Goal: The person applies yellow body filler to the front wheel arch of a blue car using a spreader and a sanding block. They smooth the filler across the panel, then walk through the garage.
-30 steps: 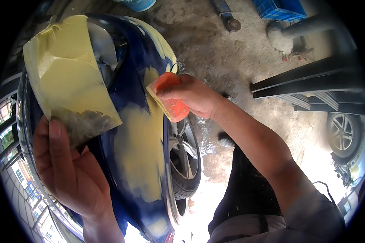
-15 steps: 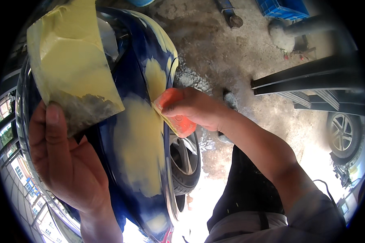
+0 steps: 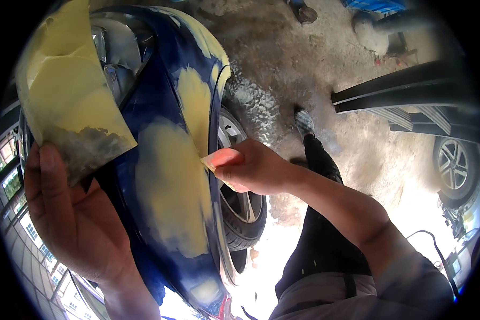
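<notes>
In my left hand (image 3: 77, 218) is a flat sheet (image 3: 72, 85), thickly coated with yellow body filler, its near end bare and smeared grey. The thumb lies on top of the sheet. My right hand (image 3: 264, 168) grips an orange-red filler spreader (image 3: 226, 159), partly hidden by the fingers. Its edge touches, or sits very close to, the outer side of a dark blue car fender (image 3: 160, 109). Yellow filler patches cover the fender, a broad one (image 3: 170, 186) on top and a narrower one (image 3: 194, 101) further along.
Below the fender is a car wheel (image 3: 242, 210). A headlight (image 3: 120, 74) sits beside my left hand's sheet. White residue (image 3: 256, 101) marks the concrete floor. To the right are long black panels (image 3: 400, 93) and another wheel (image 3: 453, 165); a blue crate (image 3: 376, 5) stands far back.
My right hand and the spreader have moved nearer along the fender's side, the spreader turning more edge-on. The filler sheet has shifted left, uncovering more headlight. One foot has stepped.
</notes>
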Demonstrator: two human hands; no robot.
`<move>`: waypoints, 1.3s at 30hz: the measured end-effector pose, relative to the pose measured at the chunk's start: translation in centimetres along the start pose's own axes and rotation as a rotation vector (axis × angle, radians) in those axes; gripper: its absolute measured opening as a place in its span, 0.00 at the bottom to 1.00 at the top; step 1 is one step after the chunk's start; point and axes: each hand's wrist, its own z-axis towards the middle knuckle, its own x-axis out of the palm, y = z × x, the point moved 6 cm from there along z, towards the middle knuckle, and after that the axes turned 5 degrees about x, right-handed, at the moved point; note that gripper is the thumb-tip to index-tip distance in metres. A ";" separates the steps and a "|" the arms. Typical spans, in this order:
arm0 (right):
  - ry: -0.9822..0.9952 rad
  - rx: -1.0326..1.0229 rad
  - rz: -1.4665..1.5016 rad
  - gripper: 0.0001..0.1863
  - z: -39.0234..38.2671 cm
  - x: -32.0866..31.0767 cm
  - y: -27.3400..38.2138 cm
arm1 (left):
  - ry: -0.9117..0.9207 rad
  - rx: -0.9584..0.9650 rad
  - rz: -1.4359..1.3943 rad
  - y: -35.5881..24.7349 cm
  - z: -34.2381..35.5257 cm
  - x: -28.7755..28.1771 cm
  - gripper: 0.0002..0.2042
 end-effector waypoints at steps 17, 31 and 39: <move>-0.261 -0.290 0.558 0.17 6.0 -9.4 0.1 | 0.029 0.086 0.010 -0.3 0.0 -0.7 0.17; -0.359 -0.265 -0.186 0.17 10.8 -11.9 6.8 | 0.000 0.030 -0.023 -0.2 -0.2 -0.5 0.15; -0.235 -0.329 -0.398 0.18 10.2 -11.3 8.8 | -0.008 0.043 0.130 -0.2 0.0 -0.5 0.20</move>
